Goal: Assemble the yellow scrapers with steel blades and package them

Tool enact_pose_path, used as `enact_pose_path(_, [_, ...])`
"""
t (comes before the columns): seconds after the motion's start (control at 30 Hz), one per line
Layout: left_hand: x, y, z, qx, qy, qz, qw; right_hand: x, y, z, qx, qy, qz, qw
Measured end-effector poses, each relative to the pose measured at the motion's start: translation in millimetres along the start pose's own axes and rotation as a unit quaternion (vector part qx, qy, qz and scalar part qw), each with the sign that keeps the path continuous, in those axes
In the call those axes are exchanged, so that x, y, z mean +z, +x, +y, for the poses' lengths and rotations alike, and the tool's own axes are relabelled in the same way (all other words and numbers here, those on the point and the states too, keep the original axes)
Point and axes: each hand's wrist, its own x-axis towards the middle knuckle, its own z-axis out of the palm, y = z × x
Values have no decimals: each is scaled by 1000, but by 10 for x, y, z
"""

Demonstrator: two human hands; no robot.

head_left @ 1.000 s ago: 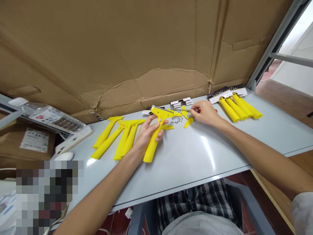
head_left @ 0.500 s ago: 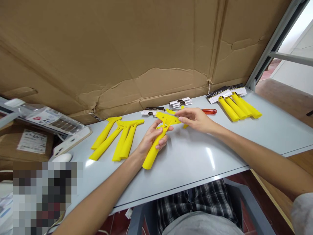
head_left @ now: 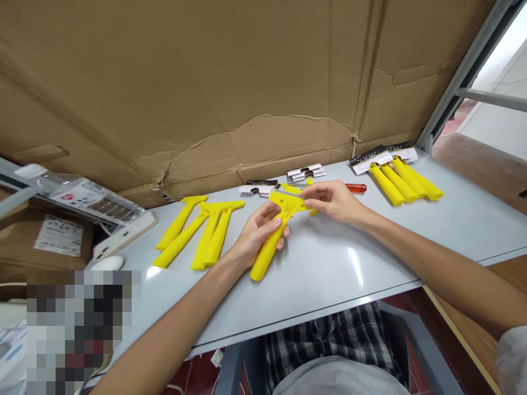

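A yellow scraper point(head_left: 269, 249) with a wide flat head is held above the table, its handle slanting toward me. My left hand point(head_left: 259, 230) is wrapped round it just below the head, thumb on top. Thumb and fingers of my right hand point(head_left: 331, 200) pinch the right end of the head, where a thin pale strip runs along the top edge. What exactly lies between those fingertips is hidden. Behind the hands is another yellow piece point(head_left: 313, 211), partly covered. Near it a screwdriver with a red handle point(head_left: 355, 188) lies on the table.
Several yellow scrapers point(head_left: 214, 236) lie at the left of the grey-white table point(head_left: 329, 291). More yellow handles point(head_left: 405, 178) with black-and-white cards rest at the back right. Folded cards point(head_left: 305, 173) lie at the back. A cardboard wall point(head_left: 247, 82) rises behind; a white mouse point(head_left: 108, 263) sits left.
The scraper has shifted slightly right and its head has turned a little in my hands. Both hands keep their hold; the view has moved slightly.
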Motion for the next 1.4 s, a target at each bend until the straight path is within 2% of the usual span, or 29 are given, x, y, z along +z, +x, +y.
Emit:
enact_pose_path(0.4, [-46, -16, 6, 1, -25, -18, 1000, 10, -41, -76, -11, 25, -13, 1000])
enact_pose_path(1.1, [7, -28, 18, -3, -15, 8, 1000, 4, -47, -101, -3, 31, -9, 999])
enact_pose_path(1.4, [33, -37, 26, -4, -19, 10, 1000, -4, -42, -61, -27, 8, -4, 1000])
